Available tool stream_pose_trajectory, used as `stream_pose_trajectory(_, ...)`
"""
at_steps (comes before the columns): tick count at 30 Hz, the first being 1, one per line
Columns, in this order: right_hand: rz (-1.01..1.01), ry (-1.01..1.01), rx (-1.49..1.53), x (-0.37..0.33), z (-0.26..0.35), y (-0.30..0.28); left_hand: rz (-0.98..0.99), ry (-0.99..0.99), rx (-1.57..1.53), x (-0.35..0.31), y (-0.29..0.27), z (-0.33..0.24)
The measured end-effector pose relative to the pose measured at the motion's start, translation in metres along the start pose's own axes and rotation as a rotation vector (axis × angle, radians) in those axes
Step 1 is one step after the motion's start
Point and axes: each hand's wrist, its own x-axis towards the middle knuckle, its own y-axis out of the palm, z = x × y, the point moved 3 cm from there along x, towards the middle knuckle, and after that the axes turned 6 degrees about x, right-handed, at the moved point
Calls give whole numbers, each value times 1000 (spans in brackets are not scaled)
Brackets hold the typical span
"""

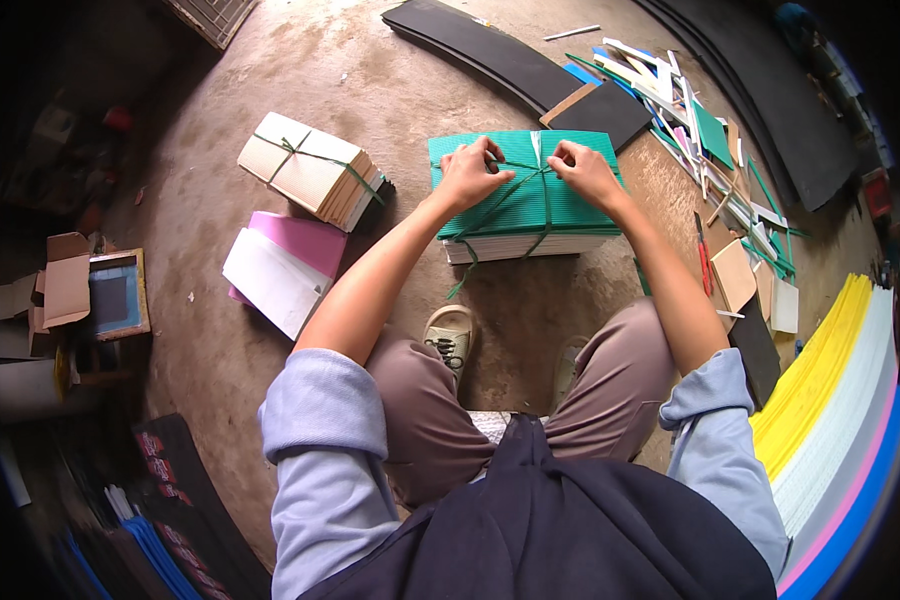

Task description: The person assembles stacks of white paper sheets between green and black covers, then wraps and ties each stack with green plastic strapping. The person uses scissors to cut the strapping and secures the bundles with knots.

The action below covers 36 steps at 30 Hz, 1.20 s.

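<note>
A stack of corrugated plastic sheets, green on top and white below, sits on the floor in front of my feet. Green strapping runs around the stack both ways and crosses at a knot on the top. My left hand has its fingers curled closed on the strap, left of the knot. On the other side of the knot, my right hand pinches the strap between thumb and fingers. One loose strap tail hangs down at the stack's near left corner.
To the left lie a tied cream bundle and loose white sheets over pink ones. Offcuts and a red-handled cutter lie to the right. Black sheets are beyond; coloured sheets stand at the lower right.
</note>
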Motion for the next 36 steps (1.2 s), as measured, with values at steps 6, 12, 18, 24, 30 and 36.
stream_pose_trajectory(6,43,52,-33,-1,-5,7,12,71,258,2,16,-2)
stream_pose_trajectory(12,77,51,-46,-39,12,-29,-149,156,154,14,22,-28)
stream_pose_trajectory(18,-92,174,-76,-161,10,-140,-46,425,-183,37,68,-108)
stream_pose_trajectory(24,-544,661,305,-330,-43,-250,148,616,-310,11,139,-207)
stream_pose_trajectory(30,-721,780,204,-360,-155,-256,311,468,-472,-24,237,-217)
stream_pose_trajectory(36,-395,551,-82,-293,-252,-156,447,-28,-724,-26,314,-172)
